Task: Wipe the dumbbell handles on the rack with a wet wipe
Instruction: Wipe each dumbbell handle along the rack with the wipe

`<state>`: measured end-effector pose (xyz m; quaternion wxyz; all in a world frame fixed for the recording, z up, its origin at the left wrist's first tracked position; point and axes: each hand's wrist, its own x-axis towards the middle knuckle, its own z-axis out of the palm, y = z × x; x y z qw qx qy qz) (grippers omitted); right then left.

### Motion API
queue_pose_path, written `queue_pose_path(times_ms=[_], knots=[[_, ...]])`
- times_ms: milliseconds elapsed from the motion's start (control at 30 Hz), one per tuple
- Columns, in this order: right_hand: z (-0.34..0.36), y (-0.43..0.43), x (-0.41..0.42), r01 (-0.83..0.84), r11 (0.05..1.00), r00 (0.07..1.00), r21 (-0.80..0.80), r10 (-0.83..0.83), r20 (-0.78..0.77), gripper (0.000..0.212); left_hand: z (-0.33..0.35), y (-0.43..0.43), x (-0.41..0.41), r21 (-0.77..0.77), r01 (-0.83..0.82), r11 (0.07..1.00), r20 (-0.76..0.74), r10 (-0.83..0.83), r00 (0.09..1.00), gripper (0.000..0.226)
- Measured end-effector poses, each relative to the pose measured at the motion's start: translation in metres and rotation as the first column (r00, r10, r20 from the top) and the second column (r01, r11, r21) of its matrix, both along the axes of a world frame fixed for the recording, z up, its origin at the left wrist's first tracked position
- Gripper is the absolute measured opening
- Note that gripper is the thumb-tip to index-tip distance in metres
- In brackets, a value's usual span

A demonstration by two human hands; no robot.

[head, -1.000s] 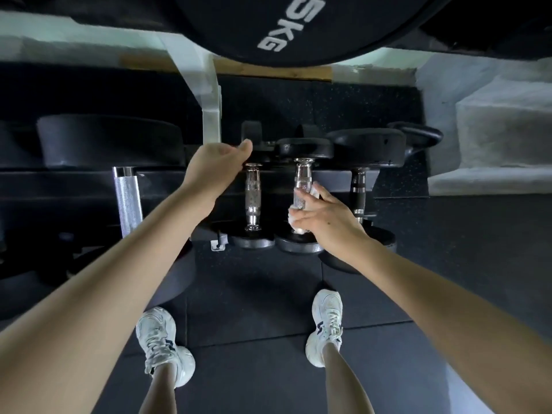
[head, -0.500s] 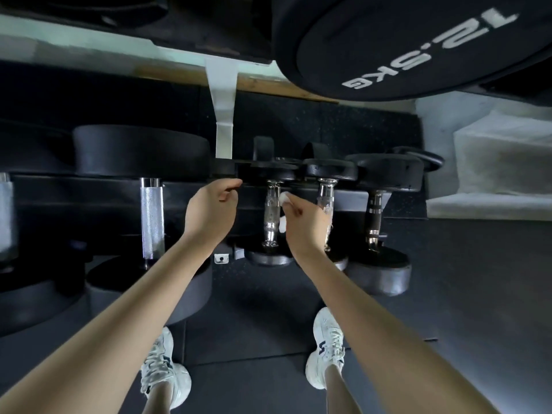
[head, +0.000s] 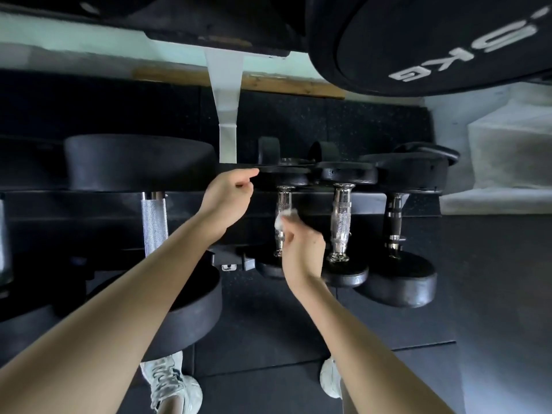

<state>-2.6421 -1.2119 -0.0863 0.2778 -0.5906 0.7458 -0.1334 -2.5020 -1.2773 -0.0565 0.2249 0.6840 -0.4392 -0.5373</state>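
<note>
Head view: fingers of the right hand (head: 301, 252) pinched a crumpled white wet wipe (head: 283, 218) against a knurled chrome dumbbell handle (head: 282, 198) on the black rack (head: 59, 201); the left hand (head: 227, 198) was loosely curled, empty; the knurling might snag the wipe.

A small crumpled white wet wipe (head: 282, 218) is pinched in the fingertips of the right hand (head: 303, 252) and lies against the middle of a slim chrome dumbbell handle (head: 283, 198). Just to its right stands a thicker knurled chrome handle (head: 341, 216), then a black-and-chrome handle (head: 393, 216). Well to the left is a long knurled handle (head: 154, 222). All lie across the black rack (head: 74, 204)
</note>
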Motion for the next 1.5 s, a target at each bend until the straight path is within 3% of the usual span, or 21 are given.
queue_pose_path(times_ms=[100, 167, 300, 367, 433, 500, 600, 667, 800, 867, 1000, 1267, 1400, 1500], knots=[[-0.004, -0.023, 0.006, 0.034, 0.994, 0.999, -0.100, -0.029, 0.044, 0.024, -0.003, -0.001, -0.004, 0.012, 0.028, 1.000, -0.010, -0.028, 1.000, 0.038], [-0.011, -0.016, 0.009, 0.052, 0.998, 0.995, -0.047, -0.048, 0.083, 0.028, -0.004, -0.005, -0.007, 0.038, -0.017, 0.999, -0.037, 0.018, 0.999, 0.039], [-0.009, 0.015, 0.001, -0.007, 0.980, 1.000, 0.198, 0.007, 0.001, 0.038, -0.005, -0.019, -0.021, 0.105, -0.090, 0.990, -0.053, 0.095, 0.994, 0.047], [-0.001, 0.014, 0.001, 0.096, 0.988, 0.993, 0.117, -0.103, 0.056, 0.033, -0.005, -0.025, -0.031, 0.181, -0.125, 0.976, -0.059, 0.137, 0.989, 0.052], [0.002, -0.002, 0.001, 0.290, 0.955, 0.937, 0.067, -0.297, 0.182, 0.024, -0.009, -0.031, -0.038, 0.241, -0.170, 0.955, -0.070, 0.192, 0.979, 0.047], [-0.002, -0.025, 0.000, 0.374, 0.899, 0.845, 0.228, -0.431, 0.316, 0.020, -0.013, -0.038, -0.041, 0.263, -0.205, 0.943, -0.064, 0.229, 0.971, 0.051], [-0.013, -0.045, -0.009, 0.306, 0.813, 0.695, 0.496, -0.546, 0.468, 0.022, -0.020, -0.043, -0.040, 0.280, -0.215, 0.936, -0.066, 0.242, 0.968, 0.042], [-0.018, -0.048, -0.014, 0.253, 0.787, 0.616, 0.563, -0.580, 0.533, 0.017, -0.022, -0.042, -0.039, 0.272, -0.205, 0.940, -0.074, 0.233, 0.970, 0.032], [-0.025, -0.053, -0.021, 0.139, 0.814, 0.659, 0.564, -0.502, 0.561, 0.009, -0.023, -0.040, -0.036, 0.251, -0.211, 0.945, -0.069, 0.235, 0.969, 0.031], [-0.024, -0.053, -0.021, 0.080, 0.813, 0.664, 0.576, -0.475, 0.577, 0.009, -0.023, -0.039, -0.034, 0.253, -0.206, 0.945, -0.083, 0.234, 0.969, 0.041], [-0.024, -0.047, -0.011, 0.172, 0.858, 0.684, 0.484, -0.458, 0.568, 0.012, -0.025, -0.036, -0.034, 0.253, -0.224, 0.941, -0.111, 0.258, 0.960, 0.053], [-0.026, -0.037, 0.009, 0.174, 0.948, 0.896, 0.265, -0.264, 0.357, 0.034, -0.038, -0.029, -0.019, 0.291, -0.268, 0.918, -0.174, 0.326, 0.929, 0.052], [-0.023, -0.035, 0.013, 0.166, 0.963, 0.926, 0.211, -0.226, 0.303, 0.039, -0.040, -0.025, -0.016, 0.286, -0.248, 0.926, -0.178, 0.305, 0.935, 0.048], [-0.023, -0.034, 0.022, 0.174, 0.971, 0.954, 0.165, -0.208, 0.218, 0.036, -0.041, -0.024, -0.013, 0.319, -0.248, 0.915, -0.200, 0.321, 0.926, 0.032]])
